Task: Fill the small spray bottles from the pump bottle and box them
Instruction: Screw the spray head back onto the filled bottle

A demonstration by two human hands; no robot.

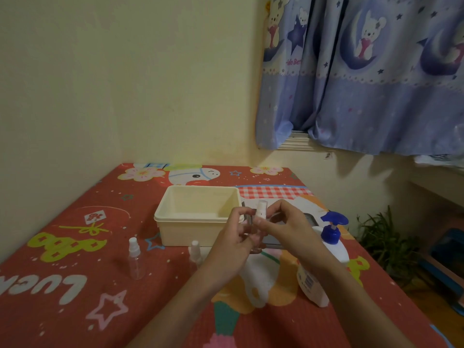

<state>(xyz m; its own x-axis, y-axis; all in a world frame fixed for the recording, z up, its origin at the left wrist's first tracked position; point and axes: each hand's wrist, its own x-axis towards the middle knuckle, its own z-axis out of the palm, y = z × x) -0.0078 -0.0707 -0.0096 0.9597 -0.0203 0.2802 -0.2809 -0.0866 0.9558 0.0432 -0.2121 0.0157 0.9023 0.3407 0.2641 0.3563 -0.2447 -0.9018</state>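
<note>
Spray bottle [258,217] pinched by both hands [253,234], body mostly hidden, 2 others [136,257] blurry nearby

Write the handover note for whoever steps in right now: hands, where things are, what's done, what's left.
Left hand and right hand both grip one small spray bottle, held upright over the table near the box's right corner.
Two more spray bottles stand on the table: one at left, one partly behind the left wrist.
Pump bottle stands at right.
Box is open, nothing visible inside.
Done: nothing boxed.
Left: filling, as far as visible, and boxing all three.
</note>
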